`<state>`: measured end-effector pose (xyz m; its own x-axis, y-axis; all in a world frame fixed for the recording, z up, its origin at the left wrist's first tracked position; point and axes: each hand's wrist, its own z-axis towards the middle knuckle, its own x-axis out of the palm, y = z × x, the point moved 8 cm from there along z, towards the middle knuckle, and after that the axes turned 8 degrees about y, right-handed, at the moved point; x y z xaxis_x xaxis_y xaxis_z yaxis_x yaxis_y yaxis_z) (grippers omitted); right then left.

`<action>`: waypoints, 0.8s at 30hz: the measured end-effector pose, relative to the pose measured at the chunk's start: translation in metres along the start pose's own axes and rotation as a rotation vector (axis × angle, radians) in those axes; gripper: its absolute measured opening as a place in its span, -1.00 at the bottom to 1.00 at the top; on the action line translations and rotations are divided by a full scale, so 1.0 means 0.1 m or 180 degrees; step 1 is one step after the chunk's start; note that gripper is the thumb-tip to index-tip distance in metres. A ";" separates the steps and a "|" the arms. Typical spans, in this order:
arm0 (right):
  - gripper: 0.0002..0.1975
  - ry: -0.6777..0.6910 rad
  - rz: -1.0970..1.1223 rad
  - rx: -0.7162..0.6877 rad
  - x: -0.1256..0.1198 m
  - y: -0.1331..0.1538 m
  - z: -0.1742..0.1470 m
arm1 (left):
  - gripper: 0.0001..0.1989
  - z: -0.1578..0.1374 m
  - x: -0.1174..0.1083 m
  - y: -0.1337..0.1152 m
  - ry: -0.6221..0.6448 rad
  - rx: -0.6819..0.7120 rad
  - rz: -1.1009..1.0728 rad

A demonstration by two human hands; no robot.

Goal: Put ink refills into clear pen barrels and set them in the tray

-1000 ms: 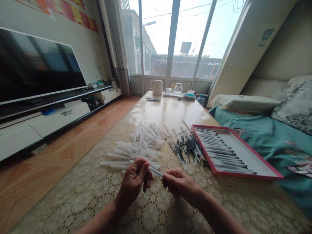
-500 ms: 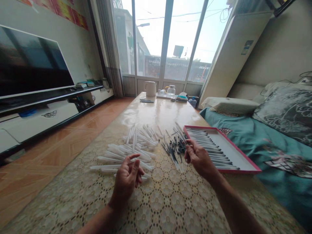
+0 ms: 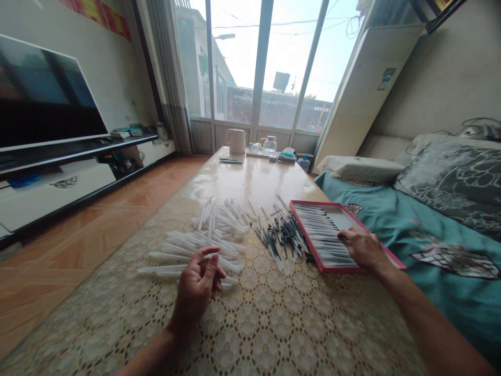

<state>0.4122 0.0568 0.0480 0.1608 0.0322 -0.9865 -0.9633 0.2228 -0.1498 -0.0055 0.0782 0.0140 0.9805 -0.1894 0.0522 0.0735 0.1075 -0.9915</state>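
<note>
My left hand (image 3: 200, 277) hovers at the near edge of a pile of white translucent tubes (image 3: 199, 243), its fingers loosely bent and apart, holding nothing that I can see. Over a shallow box with a pink rim (image 3: 324, 270), my right hand (image 3: 364, 248) has its fingers drawn together. A dark bit shows at those fingertips, but what they grip is hidden. In the box lies a row of slim pen-like sticks (image 3: 319, 224) with dark ends, side by side. Left of the box is a heap of thin black-and-clear pen parts (image 3: 279, 235).
A patterned cover lies on the long table (image 3: 250, 324). At its far end stand a light kettle (image 3: 236, 141), a glass jug (image 3: 270, 145) and a blue-topped packet (image 3: 287, 156). A sofa with a teal cover (image 3: 422, 219) runs along the right; a TV cabinet (image 3: 82, 180) is at left.
My right hand has moved right, from beside the black pen parts to over the box. My left hand holds its pose by the white tubes. The view has shifted slightly.
</note>
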 end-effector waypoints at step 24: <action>-0.85 -0.0155 0.1440 -0.1382 -0.20 2.66 -0.15 | -0.70 0.05 -0.14 0.10 -0.0371 -0.0204 -0.0408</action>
<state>0.1493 0.1003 0.0272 -0.2833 0.0775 -0.9559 -0.9361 -0.2390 0.2580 -0.0172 0.0867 0.0035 0.9786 -0.0828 0.1885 0.1912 0.0265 -0.9812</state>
